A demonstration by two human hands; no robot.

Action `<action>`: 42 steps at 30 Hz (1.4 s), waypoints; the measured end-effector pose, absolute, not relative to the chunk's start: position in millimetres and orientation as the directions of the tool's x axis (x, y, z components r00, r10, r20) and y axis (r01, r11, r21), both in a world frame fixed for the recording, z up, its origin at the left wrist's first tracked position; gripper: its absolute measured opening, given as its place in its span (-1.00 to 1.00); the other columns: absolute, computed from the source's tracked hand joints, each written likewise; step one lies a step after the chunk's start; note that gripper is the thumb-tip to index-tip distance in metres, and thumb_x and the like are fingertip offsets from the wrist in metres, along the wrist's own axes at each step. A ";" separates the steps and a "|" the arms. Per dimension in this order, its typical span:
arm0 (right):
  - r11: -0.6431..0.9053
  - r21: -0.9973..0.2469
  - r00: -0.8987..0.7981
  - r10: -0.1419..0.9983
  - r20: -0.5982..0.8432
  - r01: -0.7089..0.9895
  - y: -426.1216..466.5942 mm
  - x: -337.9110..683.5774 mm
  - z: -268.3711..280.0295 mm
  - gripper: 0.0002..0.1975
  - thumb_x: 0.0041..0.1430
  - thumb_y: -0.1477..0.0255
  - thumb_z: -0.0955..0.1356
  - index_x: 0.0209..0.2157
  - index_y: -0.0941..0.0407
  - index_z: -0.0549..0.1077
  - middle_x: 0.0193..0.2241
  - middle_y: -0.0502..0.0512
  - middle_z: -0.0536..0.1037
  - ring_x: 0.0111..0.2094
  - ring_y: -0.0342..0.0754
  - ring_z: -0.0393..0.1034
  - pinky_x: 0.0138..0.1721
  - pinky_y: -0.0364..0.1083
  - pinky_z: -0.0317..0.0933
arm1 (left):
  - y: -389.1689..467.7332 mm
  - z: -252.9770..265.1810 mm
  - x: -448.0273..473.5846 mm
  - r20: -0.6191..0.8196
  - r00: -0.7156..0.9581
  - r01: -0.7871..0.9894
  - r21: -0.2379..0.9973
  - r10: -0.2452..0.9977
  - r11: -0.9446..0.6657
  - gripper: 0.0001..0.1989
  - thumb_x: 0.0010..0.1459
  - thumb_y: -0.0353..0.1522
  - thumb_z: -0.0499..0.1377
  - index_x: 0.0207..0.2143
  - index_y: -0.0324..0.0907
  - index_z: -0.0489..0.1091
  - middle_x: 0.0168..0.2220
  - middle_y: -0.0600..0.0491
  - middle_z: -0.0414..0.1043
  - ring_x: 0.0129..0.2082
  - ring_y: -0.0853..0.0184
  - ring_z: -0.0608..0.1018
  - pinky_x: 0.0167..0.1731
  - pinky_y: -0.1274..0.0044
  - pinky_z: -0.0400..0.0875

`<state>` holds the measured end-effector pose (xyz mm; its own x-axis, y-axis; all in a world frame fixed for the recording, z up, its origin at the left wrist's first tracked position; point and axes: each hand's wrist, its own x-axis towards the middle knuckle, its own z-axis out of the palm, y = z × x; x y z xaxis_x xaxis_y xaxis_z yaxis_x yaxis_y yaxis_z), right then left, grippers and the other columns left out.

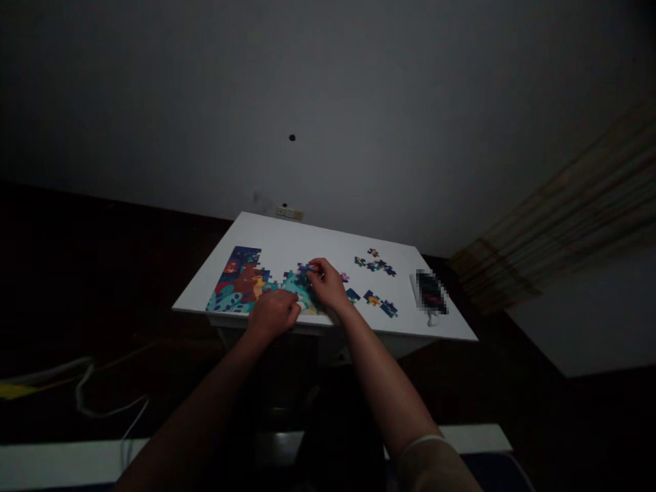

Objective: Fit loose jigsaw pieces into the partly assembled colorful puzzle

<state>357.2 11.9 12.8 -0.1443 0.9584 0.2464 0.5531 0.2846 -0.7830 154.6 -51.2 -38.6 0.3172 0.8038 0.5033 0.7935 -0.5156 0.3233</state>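
Note:
A partly joined jigsaw puzzle (246, 277) lies on the left and middle of the white table, its upper edge stepped and its picture dark blue, red and teal. My right hand (328, 285) is over the puzzle's right part, thumb and fingers pinched on a blue puzzle piece (306, 269) at its upper edge. Whether that piece is locked in, I cannot tell. My left hand (274, 314) rests with curled fingers on the puzzle's front edge; its palm side is hidden. Close to my right wrist lie loose pieces (352, 295), partly covered by the arm.
Several loose pieces (376, 265) form a group at the back right of the table (307, 236). Joined pieces (380, 303) lie nearer the front. A dark, blurred-out object (431, 292) sits at the right edge. Beyond stands a wall with a socket (290, 213); a white cable (102, 413) hangs lower left.

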 end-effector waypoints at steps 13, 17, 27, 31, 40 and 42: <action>-0.036 -0.766 0.317 0.922 0.221 0.641 -7.2 552.3 -7.5 -0.63 0.33 0.24 0.38 0.04 0.13 0.63 -0.14 0.25 0.72 -0.12 0.17 0.61 -0.01 0.07 0.45 | -57.4 -50.3 150.7 0.596 0.324 0.773 0.282 0.735 -0.569 -0.71 0.37 -0.42 0.16 -0.09 -0.08 0.70 -0.06 -0.09 0.81 -0.03 0.08 0.80 0.08 0.23 0.69; -0.096 -0.739 0.380 0.897 0.227 0.667 -0.6 580.7 -16.3 -0.68 0.30 0.23 0.43 -0.03 0.11 0.66 -0.19 0.25 0.74 -0.14 0.19 0.63 -0.03 0.08 0.45 | -60.2 -50.5 152.0 0.590 0.323 0.788 0.266 0.740 -0.555 -0.72 0.36 -0.44 0.16 -0.08 -0.05 0.68 -0.06 -0.06 0.80 -0.01 0.10 0.80 0.08 0.25 0.69; -0.193 -0.380 0.251 0.962 0.111 0.905 36.8 582.1 2.6 -0.68 0.44 0.39 0.38 0.06 0.13 0.75 0.03 0.34 0.76 0.05 0.21 0.63 0.07 0.01 0.38 | -48.9 -37.1 143.7 0.502 0.409 0.764 0.268 0.762 -0.587 -0.77 0.42 -0.40 0.16 -0.08 -0.08 0.64 -0.07 -0.06 0.76 -0.06 0.08 0.73 0.01 0.23 0.64; -0.140 -0.256 0.183 0.971 0.153 0.957 63.8 575.6 7.9 -0.60 0.50 0.31 0.39 0.19 0.17 0.73 0.17 0.49 0.66 0.19 0.31 0.55 0.21 0.08 0.35 | -41.8 -22.1 144.9 0.418 0.469 0.761 0.255 0.778 -0.596 -0.75 0.40 -0.43 0.17 -0.05 -0.07 0.65 0.00 -0.07 0.73 -0.01 0.05 0.68 0.03 0.20 0.62; -0.195 -0.214 0.218 0.972 0.088 0.957 98.1 572.0 -1.5 -0.57 0.45 0.24 0.48 0.18 0.20 0.73 0.17 0.57 0.62 0.21 0.36 0.54 0.24 0.16 0.38 | -39.8 -24.8 143.3 0.428 0.472 0.749 0.267 0.771 -0.607 -0.77 0.42 -0.44 0.19 -0.05 -0.05 0.64 0.03 -0.05 0.72 0.02 0.07 0.68 0.04 0.21 0.60; -0.232 -0.213 0.252 0.965 0.073 0.949 99.7 571.5 -2.5 -0.57 0.42 0.25 0.50 0.19 0.20 0.72 0.18 0.55 0.63 0.20 0.33 0.57 0.22 0.11 0.38 | -41.5 -27.5 143.2 0.436 0.465 0.746 0.275 0.770 -0.606 -0.77 0.44 -0.43 0.18 -0.05 -0.06 0.64 0.03 -0.04 0.72 0.02 0.08 0.68 0.05 0.20 0.61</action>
<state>571.5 99.7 -2.5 0.2519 0.9650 0.0729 0.9492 -0.2317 -0.2128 143.2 -41.5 -27.5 0.4653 0.7705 0.4357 0.7464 -0.6062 0.2747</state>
